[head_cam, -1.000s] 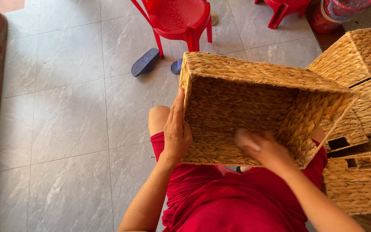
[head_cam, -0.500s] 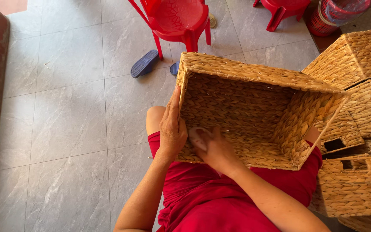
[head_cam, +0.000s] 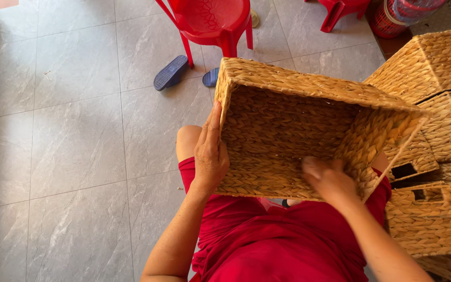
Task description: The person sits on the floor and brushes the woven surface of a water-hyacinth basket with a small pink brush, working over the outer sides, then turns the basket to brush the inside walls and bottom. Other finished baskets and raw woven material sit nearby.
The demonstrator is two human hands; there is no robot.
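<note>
Rectangular woven basket (head_cam: 309,130) of tan, straw-coloured plaited fibre, empty, tipped on its side across the lap with the open mouth toward the camera, thick braided rim uppermost, lower wall resting on the red-clad thighs.

Basket on the lap, tipped open toward the person.
Left hand (head_cam: 211,156) flat on the woven basket's (head_cam: 288,130) left wall, right hand (head_cam: 330,180) inside; stacked baskets (head_cam: 434,156) right, plastic chair (head_cam: 212,21) and sandals (head_cam: 171,73) behind.

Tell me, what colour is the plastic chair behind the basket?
The plastic chair is bright red, seen best in the head view, beyond the woven basket.
</note>
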